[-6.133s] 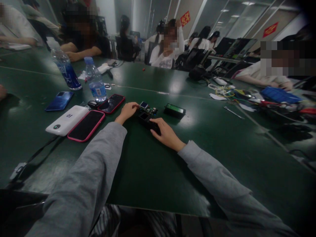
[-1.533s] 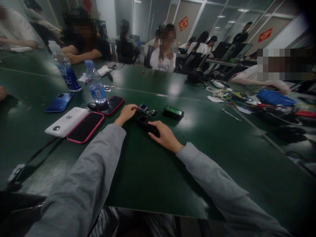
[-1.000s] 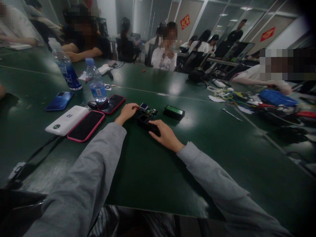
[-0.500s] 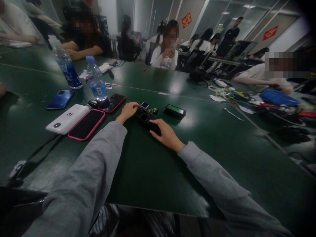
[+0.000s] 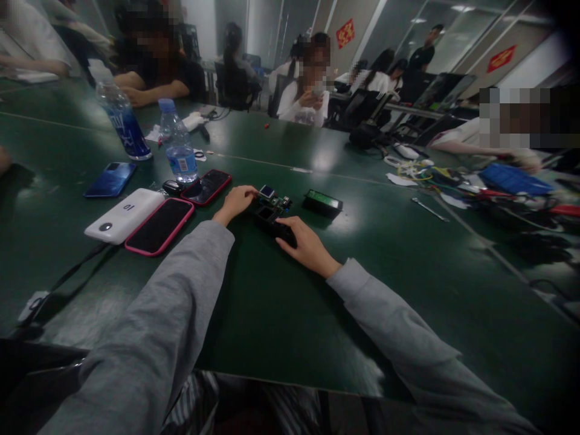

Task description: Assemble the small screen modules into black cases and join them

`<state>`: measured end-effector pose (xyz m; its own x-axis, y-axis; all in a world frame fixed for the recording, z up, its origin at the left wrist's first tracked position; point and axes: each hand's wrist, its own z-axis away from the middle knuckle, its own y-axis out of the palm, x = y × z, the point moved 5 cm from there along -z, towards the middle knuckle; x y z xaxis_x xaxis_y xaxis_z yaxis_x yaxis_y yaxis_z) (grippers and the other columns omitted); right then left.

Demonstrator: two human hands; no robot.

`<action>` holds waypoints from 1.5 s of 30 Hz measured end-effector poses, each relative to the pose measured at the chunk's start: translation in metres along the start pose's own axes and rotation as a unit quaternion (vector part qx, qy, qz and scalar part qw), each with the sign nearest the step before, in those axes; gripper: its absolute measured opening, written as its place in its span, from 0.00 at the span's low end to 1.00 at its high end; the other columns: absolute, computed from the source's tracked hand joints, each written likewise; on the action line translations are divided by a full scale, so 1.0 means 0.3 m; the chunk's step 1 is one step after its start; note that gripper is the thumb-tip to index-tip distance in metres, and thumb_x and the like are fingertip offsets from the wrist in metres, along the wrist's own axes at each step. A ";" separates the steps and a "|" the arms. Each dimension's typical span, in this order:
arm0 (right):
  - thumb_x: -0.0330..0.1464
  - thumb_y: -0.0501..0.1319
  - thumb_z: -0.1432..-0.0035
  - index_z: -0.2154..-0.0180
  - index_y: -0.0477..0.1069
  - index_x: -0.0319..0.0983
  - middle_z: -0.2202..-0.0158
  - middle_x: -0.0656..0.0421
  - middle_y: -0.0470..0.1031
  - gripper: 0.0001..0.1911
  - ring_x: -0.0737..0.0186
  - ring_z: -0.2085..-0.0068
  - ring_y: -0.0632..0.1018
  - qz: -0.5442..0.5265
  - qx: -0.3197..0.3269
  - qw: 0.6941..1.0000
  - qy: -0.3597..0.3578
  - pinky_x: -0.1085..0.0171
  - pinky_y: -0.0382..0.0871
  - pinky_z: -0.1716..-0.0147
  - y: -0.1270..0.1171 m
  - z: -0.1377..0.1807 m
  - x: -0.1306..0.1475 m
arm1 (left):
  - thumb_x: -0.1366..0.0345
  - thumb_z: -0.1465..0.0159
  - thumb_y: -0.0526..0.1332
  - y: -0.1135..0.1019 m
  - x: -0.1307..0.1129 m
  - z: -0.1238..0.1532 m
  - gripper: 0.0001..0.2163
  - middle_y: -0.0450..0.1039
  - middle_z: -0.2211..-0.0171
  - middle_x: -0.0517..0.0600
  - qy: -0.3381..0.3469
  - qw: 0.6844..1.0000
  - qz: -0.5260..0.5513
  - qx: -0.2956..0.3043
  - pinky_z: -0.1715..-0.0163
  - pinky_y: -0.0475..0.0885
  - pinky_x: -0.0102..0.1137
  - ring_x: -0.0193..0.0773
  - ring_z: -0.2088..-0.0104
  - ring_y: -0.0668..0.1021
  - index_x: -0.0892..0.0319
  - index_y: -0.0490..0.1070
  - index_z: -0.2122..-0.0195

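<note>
A small black electronic device with a green circuit board and a tiny blue screen on top lies on the green table. My left hand pinches its far left corner near the screen, fingers closed on it. My right hand rests over its near right end, fingers curled around the black housing. A second black module with a green top lies just right of the device, untouched. Both my arms wear grey sleeves.
Left of my hands lie two pink-cased phones, a white power bank, a blue phone and two water bottles. Wires, tools and a blue tray crowd the right. Several people sit around the far side.
Both hands stay on the device in the same grip. Only the view shifts slightly, and people in the background move.
</note>
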<state>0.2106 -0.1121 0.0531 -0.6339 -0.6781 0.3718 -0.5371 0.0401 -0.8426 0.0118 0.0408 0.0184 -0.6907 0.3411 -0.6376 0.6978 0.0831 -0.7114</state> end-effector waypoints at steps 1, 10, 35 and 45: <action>0.36 0.59 0.36 0.41 0.57 0.44 0.46 0.50 0.67 0.24 0.49 0.48 0.73 0.000 0.000 1.000 0.000 0.46 0.72 0.51 0.001 -0.001 0.000 | 0.70 0.36 0.54 0.001 0.000 0.000 0.13 0.80 0.58 0.48 0.001 1.000 0.000 0.000 0.51 0.71 0.34 0.39 0.56 0.79 0.54 0.79 0.59; 0.36 0.59 0.36 0.41 0.57 0.43 0.47 0.50 0.67 0.24 0.49 0.48 0.73 0.007 -0.003 1.000 -0.001 0.47 0.72 0.51 0.005 0.000 -0.005 | 0.70 0.36 0.54 0.005 0.005 -0.006 0.13 0.80 0.58 0.48 0.001 1.000 -0.004 0.000 0.50 0.71 0.34 0.39 0.55 0.79 0.54 0.79 0.59; 0.36 0.58 0.36 0.40 0.56 0.45 0.46 0.51 0.67 0.25 0.49 0.47 0.72 -0.001 -0.004 1.000 0.001 0.45 0.71 0.50 0.014 0.002 -0.016 | 0.70 0.36 0.54 0.002 0.002 -0.004 0.14 0.80 0.57 0.49 -0.007 1.000 -0.005 0.004 0.50 0.71 0.34 0.40 0.55 0.79 0.54 0.79 0.59; 0.36 0.59 0.36 0.40 0.56 0.45 0.47 0.51 0.67 0.25 0.49 0.49 0.73 0.007 0.000 1.000 0.003 0.46 0.73 0.52 0.012 0.001 -0.016 | 0.70 0.36 0.54 0.000 0.000 -0.004 0.13 0.80 0.58 0.48 -0.004 1.000 0.000 0.005 0.50 0.70 0.34 0.39 0.55 0.79 0.54 0.79 0.59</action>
<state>0.2117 -0.1089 0.0480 -0.6449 -0.6732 0.3617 -0.5281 0.0504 -0.8477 0.0121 0.0418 0.0187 -0.6929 0.3334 -0.6393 0.6953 0.0745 -0.7148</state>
